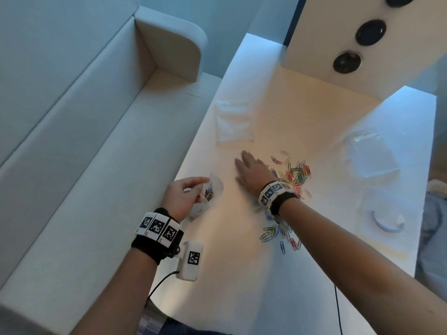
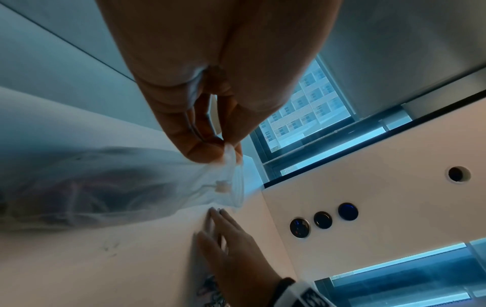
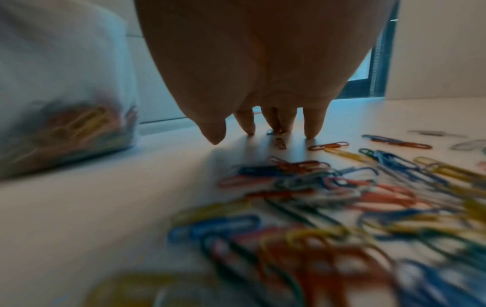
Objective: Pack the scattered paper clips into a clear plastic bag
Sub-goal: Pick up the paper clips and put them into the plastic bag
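Pinching the rim of the clear plastic bag (image 1: 210, 192), the left hand (image 1: 184, 198) holds it at 9 o'clock on the white tabletop (image 1: 242, 274); it contains coloured paper clips, count indeterminable. The right hand (image 1: 251, 174) lies flat, fingers extended, gripping nothing. Loose multicoloured paper clips (image 1: 296, 176), dozens, lie at 3 o'clock of it.

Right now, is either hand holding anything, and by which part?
The left hand pinches the clear plastic bag by its top rim. The right hand holds nothing.
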Demonstrator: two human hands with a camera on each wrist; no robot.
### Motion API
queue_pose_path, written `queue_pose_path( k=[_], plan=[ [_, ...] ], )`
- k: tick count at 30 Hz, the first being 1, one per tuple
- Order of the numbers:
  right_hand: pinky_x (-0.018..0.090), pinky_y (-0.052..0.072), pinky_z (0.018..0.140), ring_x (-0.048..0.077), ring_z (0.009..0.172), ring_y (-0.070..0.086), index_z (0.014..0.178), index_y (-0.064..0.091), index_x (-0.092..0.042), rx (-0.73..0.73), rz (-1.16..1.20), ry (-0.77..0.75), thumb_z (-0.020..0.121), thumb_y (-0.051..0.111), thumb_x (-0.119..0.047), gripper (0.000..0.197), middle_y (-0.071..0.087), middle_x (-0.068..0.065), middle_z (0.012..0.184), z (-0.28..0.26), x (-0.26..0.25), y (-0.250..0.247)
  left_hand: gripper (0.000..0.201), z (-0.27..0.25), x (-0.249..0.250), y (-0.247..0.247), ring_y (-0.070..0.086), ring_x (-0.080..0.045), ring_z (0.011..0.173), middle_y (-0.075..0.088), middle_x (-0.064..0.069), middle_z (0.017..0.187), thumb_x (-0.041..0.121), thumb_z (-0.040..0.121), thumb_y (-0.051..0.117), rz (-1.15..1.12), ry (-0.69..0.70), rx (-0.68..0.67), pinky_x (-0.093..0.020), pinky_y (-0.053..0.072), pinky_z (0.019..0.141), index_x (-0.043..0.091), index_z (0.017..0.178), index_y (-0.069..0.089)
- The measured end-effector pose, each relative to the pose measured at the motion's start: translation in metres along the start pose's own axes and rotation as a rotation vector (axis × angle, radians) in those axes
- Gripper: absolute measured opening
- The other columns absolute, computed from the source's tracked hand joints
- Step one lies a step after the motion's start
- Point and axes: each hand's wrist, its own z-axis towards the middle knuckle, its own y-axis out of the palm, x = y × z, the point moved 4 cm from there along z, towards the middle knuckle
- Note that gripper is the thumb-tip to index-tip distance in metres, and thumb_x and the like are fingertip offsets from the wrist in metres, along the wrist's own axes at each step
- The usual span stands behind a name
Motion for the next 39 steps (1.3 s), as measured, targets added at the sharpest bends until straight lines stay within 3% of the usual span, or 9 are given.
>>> queue_pose_path(
  k=[7,11,13,16,23,27,30,33,39],
  plan=[
    [0.047,0.026,0.118,0.028,0.149,0.008,0.154,0.004,-0.005,-0.118,-0.153,-0.082,0.091,0.047,-0.059,0.094,0.000,0.009,0.163,-0.070,0.006,0.010,0.024,0.003,-0.017,0.018,0.060,-0.013,0.061,0.065,-0.006,0.072,0.007,0.095,0.057,0.010,-0.027,-0.075,-0.025,0.054,0.073,0.023,0.096,0.075],
    [0.038,0.042,0.108,0.030,0.132,0.040,0.144,0.038,-0.001,0.019,-0.119,-0.144,0.096,0.052,-0.018,0.052,0.036,0.014,0.150,-0.089,0.011,0.007,0.024,0.001,-0.030,0.035,0.060,-0.006,0.056,0.057,-0.011,0.093,0.002,0.094,0.057,0.041,0.003,-0.124,-0.017,0.053,0.067,0.018,0.096,0.075],
    [0.036,0.049,0.099,0.027,0.115,0.052,0.128,0.056,-0.003,0.063,-0.068,-0.119,0.090,0.053,0.002,0.039,0.052,0.012,0.131,-0.090,0.014,0.006,0.028,0.001,-0.035,0.043,0.058,-0.007,0.053,0.058,-0.011,0.085,-0.001,0.093,0.056,0.047,-0.002,-0.146,-0.023,0.053,0.070,0.020,0.091,0.074],
    [0.035,0.052,0.088,0.024,0.097,0.059,0.109,0.070,-0.008,0.115,0.094,0.036,0.089,0.056,0.001,0.026,0.063,0.008,0.106,-0.091,0.023,0.005,0.033,-0.001,-0.039,0.051,0.057,-0.011,0.054,0.060,-0.010,0.072,-0.003,0.092,0.057,0.076,-0.008,-0.160,-0.029,0.055,0.077,0.025,0.087,0.073],
    [0.036,0.057,0.091,0.018,0.090,0.071,0.097,0.078,-0.016,0.356,1.155,0.813,0.075,0.081,-0.017,0.023,0.076,0.004,0.098,-0.129,0.059,0.014,0.029,0.012,-0.054,0.067,0.065,-0.017,0.060,0.069,-0.004,0.070,0.011,0.086,0.062,0.159,-0.052,-0.163,-0.043,0.055,0.094,0.036,0.084,0.078],
    [0.035,0.057,0.089,0.024,0.096,0.071,0.113,0.066,0.003,0.311,2.043,0.779,0.084,0.068,0.002,0.029,0.073,0.015,0.104,-0.145,0.026,0.009,0.026,0.010,-0.050,0.086,0.067,-0.014,0.064,0.069,-0.001,0.067,0.009,0.091,0.060,0.117,-0.090,-0.181,-0.038,0.056,0.091,0.026,0.105,0.074],
    [0.026,0.059,0.080,0.019,0.093,0.070,0.114,0.060,0.006,0.280,2.262,0.692,0.090,0.057,0.007,0.024,0.071,0.014,0.102,-0.147,-0.002,-0.005,0.032,0.004,-0.045,0.101,0.065,-0.014,0.066,0.064,-0.003,0.073,0.001,0.094,0.056,0.078,-0.103,-0.198,-0.032,0.059,0.079,0.006,0.125,0.062],
    [0.024,0.060,0.073,0.018,0.083,0.072,0.108,0.061,0.005,0.248,2.279,0.687,0.092,0.055,0.006,0.017,0.072,0.014,0.092,-0.143,-0.019,-0.004,0.032,0.001,-0.045,0.110,0.066,-0.013,0.069,0.065,-0.002,0.079,0.002,0.094,0.056,0.098,-0.094,-0.207,-0.027,0.060,0.075,0.008,0.126,0.061],
    [0.027,0.060,0.073,0.024,0.079,0.069,0.098,0.064,0.000,0.276,1.854,0.718,0.094,0.051,0.006,0.015,0.068,0.018,0.092,-0.132,-0.026,0.010,0.027,-0.003,-0.042,0.116,0.071,-0.014,0.072,0.073,-0.003,0.089,0.011,0.093,0.062,0.112,-0.072,-0.199,-0.028,0.061,0.075,0.016,0.119,0.067]
  ],
)
